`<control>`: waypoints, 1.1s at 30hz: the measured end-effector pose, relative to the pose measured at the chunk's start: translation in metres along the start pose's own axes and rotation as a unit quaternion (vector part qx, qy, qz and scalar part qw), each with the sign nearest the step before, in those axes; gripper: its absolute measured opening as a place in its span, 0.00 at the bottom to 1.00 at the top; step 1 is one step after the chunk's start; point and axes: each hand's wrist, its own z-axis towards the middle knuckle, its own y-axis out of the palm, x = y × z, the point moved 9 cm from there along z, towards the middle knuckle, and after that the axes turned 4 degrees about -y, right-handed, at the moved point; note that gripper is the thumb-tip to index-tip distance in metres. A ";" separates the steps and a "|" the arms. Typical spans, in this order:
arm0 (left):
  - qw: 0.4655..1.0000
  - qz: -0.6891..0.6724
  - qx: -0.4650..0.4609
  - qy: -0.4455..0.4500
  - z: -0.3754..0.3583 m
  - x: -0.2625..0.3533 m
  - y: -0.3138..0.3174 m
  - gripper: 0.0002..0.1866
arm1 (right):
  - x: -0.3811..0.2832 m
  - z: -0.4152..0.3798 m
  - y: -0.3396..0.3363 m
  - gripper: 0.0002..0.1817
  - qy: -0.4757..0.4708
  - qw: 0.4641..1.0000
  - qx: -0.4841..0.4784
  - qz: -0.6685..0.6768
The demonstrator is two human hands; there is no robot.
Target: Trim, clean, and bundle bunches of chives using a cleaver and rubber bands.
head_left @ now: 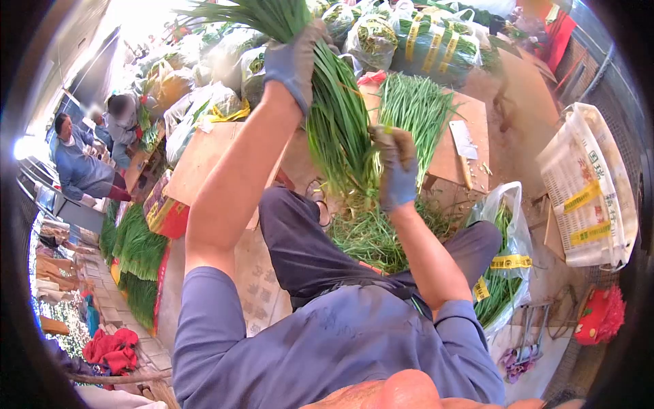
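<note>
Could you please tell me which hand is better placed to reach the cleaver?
Probably the right hand: it is nearer the cleaver, while the left hand is farther off, gripping the green bundle.

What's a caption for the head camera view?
Left hand holds up green leaves, right hand at their edge, both gloved.

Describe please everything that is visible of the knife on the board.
The knife has a broad, pale, metal-looking blade and a brown, wooden-looking handle. It lies on the wooden board, handle toward the person, beside long green stalks. Small pale scraps lie near the handle; nobody holds it.
</note>
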 end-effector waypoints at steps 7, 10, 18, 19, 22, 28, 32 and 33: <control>0.994 -0.086 0.032 -0.058 0.087 -0.006 -0.075 0.09 | 0.032 -0.070 -0.101 0.09 -0.012 0.954 -0.151 -0.260; 0.990 -0.104 0.013 -0.094 0.084 -0.005 -0.072 0.10 | 0.055 -0.106 -0.100 0.13 -0.090 0.799 -0.385 -0.452; 0.994 -0.087 -0.009 -0.064 0.043 0.020 -0.041 0.10 | -0.015 -0.084 -0.051 0.59 -0.151 0.750 -0.192 -0.615; 0.995 -0.083 0.001 -0.059 0.044 0.017 -0.037 0.11 | -0.022 -0.069 -0.037 0.63 -0.170 0.768 -0.152 -0.598; 0.996 -0.077 0.010 -0.033 0.070 0.014 -0.052 0.11 | 0.070 -0.038 -0.035 0.63 -0.046 0.859 -0.128 -0.494; 0.997 -0.078 0.001 -0.018 0.134 0.024 -0.125 0.08 | 0.149 -0.101 -0.098 0.19 0.114 0.877 -0.242 -0.399; 0.996 -0.083 -0.008 -0.017 0.146 0.038 -0.156 0.10 | 0.190 -0.166 -0.155 0.27 0.257 0.773 -0.359 -0.456; 0.999 -0.049 0.024 0.004 0.146 0.044 -0.163 0.11 | 0.190 -0.168 -0.150 0.34 0.200 0.764 -0.404 -0.461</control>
